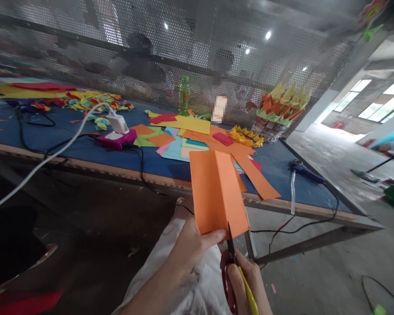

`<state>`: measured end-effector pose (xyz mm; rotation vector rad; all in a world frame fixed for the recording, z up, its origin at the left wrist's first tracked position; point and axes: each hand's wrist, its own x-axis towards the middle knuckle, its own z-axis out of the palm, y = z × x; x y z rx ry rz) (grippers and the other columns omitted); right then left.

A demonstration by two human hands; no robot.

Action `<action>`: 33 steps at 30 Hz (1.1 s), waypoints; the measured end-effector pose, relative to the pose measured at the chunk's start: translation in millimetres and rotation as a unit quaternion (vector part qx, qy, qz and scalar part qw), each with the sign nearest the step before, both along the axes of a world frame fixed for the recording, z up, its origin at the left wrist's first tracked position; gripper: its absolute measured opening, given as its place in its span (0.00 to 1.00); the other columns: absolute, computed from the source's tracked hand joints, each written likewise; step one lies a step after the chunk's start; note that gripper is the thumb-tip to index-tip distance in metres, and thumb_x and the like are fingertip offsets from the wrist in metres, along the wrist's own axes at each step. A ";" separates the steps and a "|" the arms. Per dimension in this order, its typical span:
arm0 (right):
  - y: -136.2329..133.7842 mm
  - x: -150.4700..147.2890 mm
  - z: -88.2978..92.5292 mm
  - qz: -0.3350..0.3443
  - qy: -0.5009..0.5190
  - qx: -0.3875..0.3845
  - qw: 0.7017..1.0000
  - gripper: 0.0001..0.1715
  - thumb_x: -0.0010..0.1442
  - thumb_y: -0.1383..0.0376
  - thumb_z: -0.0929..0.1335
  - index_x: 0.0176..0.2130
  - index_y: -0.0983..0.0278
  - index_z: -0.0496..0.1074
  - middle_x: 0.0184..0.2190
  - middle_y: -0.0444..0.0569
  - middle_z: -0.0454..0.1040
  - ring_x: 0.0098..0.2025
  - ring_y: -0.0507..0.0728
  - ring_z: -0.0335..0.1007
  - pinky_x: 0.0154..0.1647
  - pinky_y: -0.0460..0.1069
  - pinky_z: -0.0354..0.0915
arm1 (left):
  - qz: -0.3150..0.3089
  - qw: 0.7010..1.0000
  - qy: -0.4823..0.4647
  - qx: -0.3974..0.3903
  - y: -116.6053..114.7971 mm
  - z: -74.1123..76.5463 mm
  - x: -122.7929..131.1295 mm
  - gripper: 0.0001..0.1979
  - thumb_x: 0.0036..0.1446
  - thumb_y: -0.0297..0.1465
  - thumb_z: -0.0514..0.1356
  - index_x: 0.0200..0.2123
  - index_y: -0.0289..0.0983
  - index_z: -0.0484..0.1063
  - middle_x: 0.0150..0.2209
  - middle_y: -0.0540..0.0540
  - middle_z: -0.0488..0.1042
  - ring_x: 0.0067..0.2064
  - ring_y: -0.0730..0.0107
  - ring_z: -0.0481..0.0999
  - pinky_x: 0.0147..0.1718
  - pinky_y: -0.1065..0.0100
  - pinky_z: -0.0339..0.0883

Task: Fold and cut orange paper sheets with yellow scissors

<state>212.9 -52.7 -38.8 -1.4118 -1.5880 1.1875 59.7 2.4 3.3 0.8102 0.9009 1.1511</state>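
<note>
My left hand (192,245) pinches the lower left corner of a folded orange paper sheet (216,192), held upright in front of me. My right hand (243,278) grips red and yellow scissors (231,253). Their dark blades point up and meet the bottom edge of the orange sheet. Both hands hover over a white plastic bag (190,288) on my lap, below the table edge.
A blue table (68,140) carries coloured paper sheets (184,140), an orange strip (259,177), a pink device (116,139) with a white charger, cables, a green bottle (184,96), paper crowns (282,107) and a blue glue gun (304,171). Perforated metal screen stands behind.
</note>
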 end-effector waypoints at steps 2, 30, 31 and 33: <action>0.2 -1.5 1.1 -0.009 -0.002 0.005 1.000 0.32 0.65 0.38 0.56 0.31 0.61 0.63 0.13 0.36 0.56 0.12 0.46 0.48 0.14 0.43 0.43 | -0.002 1.000 0.005 0.001 1.1 0.9 0.4 0.14 0.44 0.31 0.72 0.34 0.33 0.76 0.31 0.47 0.76 0.32 0.68 0.72 0.32 0.68 0.66; 6.8 8.1 -16.1 0.006 -0.050 0.057 0.997 0.37 0.64 0.35 0.56 0.39 0.63 0.70 0.13 0.36 0.54 0.13 0.49 0.48 0.15 0.47 0.43 | -0.016 1.000 0.009 -0.009 3.4 -8.5 2.5 0.13 0.42 0.32 0.71 0.30 0.32 0.74 0.26 0.48 0.73 0.28 0.70 0.70 0.28 0.70 0.65; 7.8 7.9 -15.1 0.005 -0.055 0.061 0.997 0.37 0.65 0.36 0.55 0.40 0.63 0.70 0.13 0.36 0.55 0.14 0.49 0.48 0.15 0.47 0.44 | -0.018 1.000 0.009 -0.010 3.1 -8.1 2.9 0.12 0.42 0.32 0.71 0.29 0.32 0.74 0.25 0.48 0.73 0.28 0.71 0.70 0.28 0.70 0.65; 9.9 7.8 -14.0 0.003 -0.062 0.072 0.995 0.37 0.66 0.37 0.55 0.42 0.64 0.71 0.13 0.37 0.56 0.14 0.49 0.49 0.17 0.47 0.46 | -0.015 1.000 0.011 -0.015 2.6 -7.6 3.6 0.12 0.42 0.32 0.71 0.28 0.33 0.74 0.25 0.49 0.73 0.27 0.71 0.70 0.27 0.71 0.65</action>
